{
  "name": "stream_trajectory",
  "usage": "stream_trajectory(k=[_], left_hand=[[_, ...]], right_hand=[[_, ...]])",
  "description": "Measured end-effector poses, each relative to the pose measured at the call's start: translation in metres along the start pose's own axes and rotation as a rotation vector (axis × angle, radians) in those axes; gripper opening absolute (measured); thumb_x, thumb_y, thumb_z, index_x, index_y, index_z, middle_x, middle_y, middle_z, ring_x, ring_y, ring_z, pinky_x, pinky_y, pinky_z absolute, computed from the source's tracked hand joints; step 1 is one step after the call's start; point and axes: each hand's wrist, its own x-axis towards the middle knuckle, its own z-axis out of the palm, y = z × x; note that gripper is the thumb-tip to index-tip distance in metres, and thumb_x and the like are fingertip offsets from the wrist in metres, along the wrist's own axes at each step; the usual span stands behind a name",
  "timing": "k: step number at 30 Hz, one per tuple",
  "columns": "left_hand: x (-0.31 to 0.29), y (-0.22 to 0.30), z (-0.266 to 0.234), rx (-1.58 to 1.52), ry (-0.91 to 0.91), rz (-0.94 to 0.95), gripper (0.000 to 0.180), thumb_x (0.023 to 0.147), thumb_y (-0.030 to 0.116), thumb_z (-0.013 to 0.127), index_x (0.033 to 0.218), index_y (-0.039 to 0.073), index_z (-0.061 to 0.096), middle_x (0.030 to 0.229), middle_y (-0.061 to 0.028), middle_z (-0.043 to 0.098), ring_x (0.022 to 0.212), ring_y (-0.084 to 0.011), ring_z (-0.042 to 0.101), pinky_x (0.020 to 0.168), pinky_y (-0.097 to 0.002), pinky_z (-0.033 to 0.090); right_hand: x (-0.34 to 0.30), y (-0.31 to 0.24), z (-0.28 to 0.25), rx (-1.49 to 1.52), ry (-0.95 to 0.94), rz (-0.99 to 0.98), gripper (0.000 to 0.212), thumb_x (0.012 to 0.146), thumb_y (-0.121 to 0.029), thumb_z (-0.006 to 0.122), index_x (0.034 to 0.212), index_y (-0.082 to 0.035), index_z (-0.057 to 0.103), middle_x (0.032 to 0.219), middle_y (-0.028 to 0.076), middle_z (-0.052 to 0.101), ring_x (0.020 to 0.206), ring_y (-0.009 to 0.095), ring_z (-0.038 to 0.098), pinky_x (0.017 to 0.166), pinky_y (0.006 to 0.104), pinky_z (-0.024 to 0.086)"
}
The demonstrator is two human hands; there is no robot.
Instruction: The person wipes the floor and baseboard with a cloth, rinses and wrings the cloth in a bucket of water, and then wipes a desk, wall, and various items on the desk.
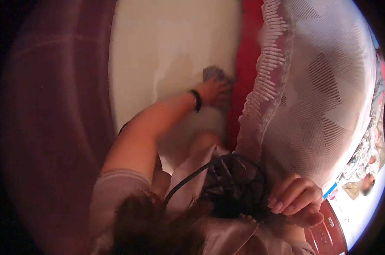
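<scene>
Our spread left hand [216, 91] seemingly pins a crumpled grey cloth [212, 73] to the smooth cream floor [179, 29]; our right hand [296, 199] curls, contents hidden.

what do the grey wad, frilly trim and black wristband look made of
Grey wad: probably cloth, matte, ragged-edged. Frilly trim: likely thin fabric, perhaps lace, pleated and partly sheer. Black wristband: bumpy, perhaps beads or cord, too blurred to tell.
</scene>
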Motion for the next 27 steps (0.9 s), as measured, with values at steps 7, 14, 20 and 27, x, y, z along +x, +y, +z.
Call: stream_trajectory(k=[7, 14, 20, 27], left_hand=[[0.025, -0.14, -0.033, 0.054, 0.232, -0.754, 0.055, 0.093, 0.043, 0.05, 0.145, 0.039, 0.034, 0.156, 0.0007, 0.025, 0.142, -0.0268, 0.022, 0.106, -0.0626, 0.021], [-0.078, -0.085, -0.007, 0.013, 0.211, -0.825, 0.058, 0.09, 0.019, 0.053, 0.144, 0.03, 0.038, 0.154, -0.0044, 0.027, 0.138, -0.0298, 0.029, 0.106, -0.0595, 0.028], [-0.118, -0.057, -0.004, -0.34, 0.336, -0.811, 0.041, 0.084, 0.008, 0.058, 0.125, 0.017, 0.059, 0.128, -0.0122, 0.056, 0.119, -0.0334, 0.05, 0.096, -0.0452, 0.042], [-0.156, -0.082, -0.074, -0.524, 0.869, -1.141, 0.037, 0.093, 0.027, 0.058, 0.113, -0.003, 0.059, 0.098, -0.0232, 0.065, 0.089, -0.0343, 0.063, 0.082, -0.0395, 0.049]], right_hand=[[-0.004, -0.001, -0.008, 0.133, -0.011, -0.044, 0.061, 0.095, -0.051, 0.048, 0.091, 0.007, 0.067, 0.092, 0.022, 0.066, 0.081, 0.031, 0.065, 0.072, 0.0364, 0.056], [-0.003, -0.015, 0.002, 0.012, 0.173, 0.141, 0.067, 0.092, -0.059, 0.047, 0.083, 0.004, 0.068, 0.084, 0.019, 0.066, 0.077, 0.028, 0.064, 0.071, 0.0354, 0.051], [-0.002, -0.013, 0.005, 0.031, 0.191, 0.151, 0.069, 0.089, -0.063, 0.048, 0.079, 0.002, 0.068, 0.08, 0.018, 0.066, 0.075, 0.027, 0.064, 0.07, 0.0343, 0.05], [-0.008, -0.009, 0.001, 0.087, 0.118, 0.09, 0.067, 0.089, -0.061, 0.048, 0.08, 0.002, 0.069, 0.081, 0.018, 0.067, 0.075, 0.026, 0.063, 0.071, 0.0343, 0.049]])
